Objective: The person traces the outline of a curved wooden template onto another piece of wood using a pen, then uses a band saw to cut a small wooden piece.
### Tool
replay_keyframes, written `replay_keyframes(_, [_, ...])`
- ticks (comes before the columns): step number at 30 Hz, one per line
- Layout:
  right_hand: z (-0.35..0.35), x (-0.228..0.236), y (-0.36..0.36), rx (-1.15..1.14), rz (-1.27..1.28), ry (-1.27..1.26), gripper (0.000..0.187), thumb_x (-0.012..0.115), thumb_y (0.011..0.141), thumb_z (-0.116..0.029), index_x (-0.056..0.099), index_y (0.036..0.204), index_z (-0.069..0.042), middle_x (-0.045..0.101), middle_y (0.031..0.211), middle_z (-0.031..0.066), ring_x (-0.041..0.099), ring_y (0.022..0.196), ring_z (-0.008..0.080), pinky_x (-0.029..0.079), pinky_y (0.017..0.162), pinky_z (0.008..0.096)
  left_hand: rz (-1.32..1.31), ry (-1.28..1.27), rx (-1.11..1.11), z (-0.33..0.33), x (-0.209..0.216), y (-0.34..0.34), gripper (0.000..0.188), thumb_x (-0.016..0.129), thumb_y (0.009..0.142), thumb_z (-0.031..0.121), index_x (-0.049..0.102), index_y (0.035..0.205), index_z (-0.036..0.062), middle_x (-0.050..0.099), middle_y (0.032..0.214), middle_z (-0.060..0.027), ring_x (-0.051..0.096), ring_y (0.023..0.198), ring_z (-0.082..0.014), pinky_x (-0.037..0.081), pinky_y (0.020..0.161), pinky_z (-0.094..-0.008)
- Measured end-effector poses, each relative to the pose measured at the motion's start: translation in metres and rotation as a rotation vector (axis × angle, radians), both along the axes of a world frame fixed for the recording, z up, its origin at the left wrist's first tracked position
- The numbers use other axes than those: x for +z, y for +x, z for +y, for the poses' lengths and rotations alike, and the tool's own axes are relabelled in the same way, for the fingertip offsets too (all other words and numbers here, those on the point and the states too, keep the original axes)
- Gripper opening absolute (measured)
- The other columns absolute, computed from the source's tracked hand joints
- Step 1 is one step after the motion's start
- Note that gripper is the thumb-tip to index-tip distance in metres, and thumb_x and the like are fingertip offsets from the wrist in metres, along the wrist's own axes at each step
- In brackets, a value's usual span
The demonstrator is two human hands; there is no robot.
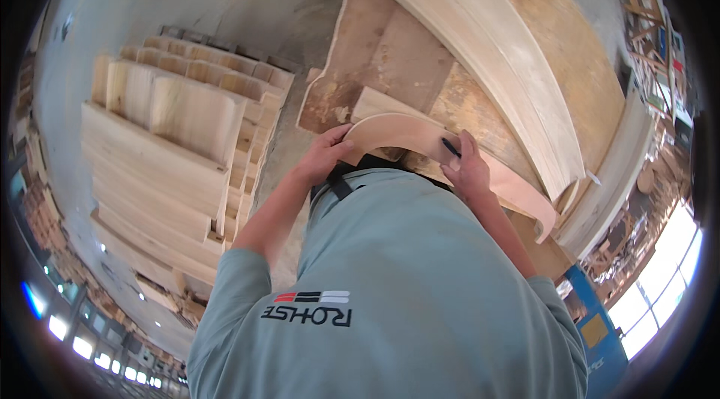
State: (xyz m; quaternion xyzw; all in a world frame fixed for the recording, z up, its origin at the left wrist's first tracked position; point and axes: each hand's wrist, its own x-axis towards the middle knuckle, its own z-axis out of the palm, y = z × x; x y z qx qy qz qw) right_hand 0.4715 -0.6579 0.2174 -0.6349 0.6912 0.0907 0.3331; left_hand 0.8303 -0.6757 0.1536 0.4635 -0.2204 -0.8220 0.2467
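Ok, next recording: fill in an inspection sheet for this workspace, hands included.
Surface: worn, stained workbench.
Job's things: curved wooden strip at the bench's near edge; dark pen-like tool.
Clutter: large curved wooden panel on the bench.
Hands: left hand grips the strip near its left end; right hand holds the pen-like tool over the strip.
Cables: nothing seen.
Surroundings: stacked boards at left; bright windows lower right.

both forearms (281, 204) (504, 228) reach forward and inward, hands (324, 155) (472, 172) set apart (fingers (339, 131) bent).
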Motion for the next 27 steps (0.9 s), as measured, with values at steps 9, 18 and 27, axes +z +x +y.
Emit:
replay_keyframes(9, [0.007,0.005,0.001,-0.093,-0.053,-0.052,0.087,0.082,0.078,-0.022,0.037,0.151,-0.006,0.038,0.157,0.0140,0.056,0.128,0.0370,0.054,0.098,0.0448,-0.856,-0.402,-0.125,-0.015,0.036,-0.020,0.042,0.076,0.088,0.017,0.064,0.126,0.0014,0.067,0.117,-0.0146,0.064,0.107,-0.0274,0.050,0.095,-0.0385])
replay_keyframes(18, [0.007,0.010,-0.001,-0.119,-0.103,-0.066,0.084,0.082,0.078,-0.017,0.039,0.149,-0.005,0.041,0.154,0.0140,0.056,0.128,0.0371,0.054,0.098,0.0441,-0.855,-1.263,-0.928,-0.068,0.073,-0.114,0.071,0.081,0.079,0.024,0.054,0.143,0.0106,0.047,0.144,-0.0167,0.042,0.137,-0.0370,0.032,0.117,-0.0499])
replay_keyframes(27, [0.010,0.005,-0.008,-0.073,-0.147,-0.103,0.083,0.083,0.077,-0.018,0.040,0.147,-0.004,0.042,0.152,0.0170,0.059,0.123,0.0362,0.057,0.094,0.0421,-0.946,-1.262,-1.112,-0.067,0.057,-0.127,0.076,0.079,0.080,0.025,0.047,0.150,0.0172,0.044,0.150,-0.0151,0.039,0.141,-0.0364,0.024,0.122,-0.0538])
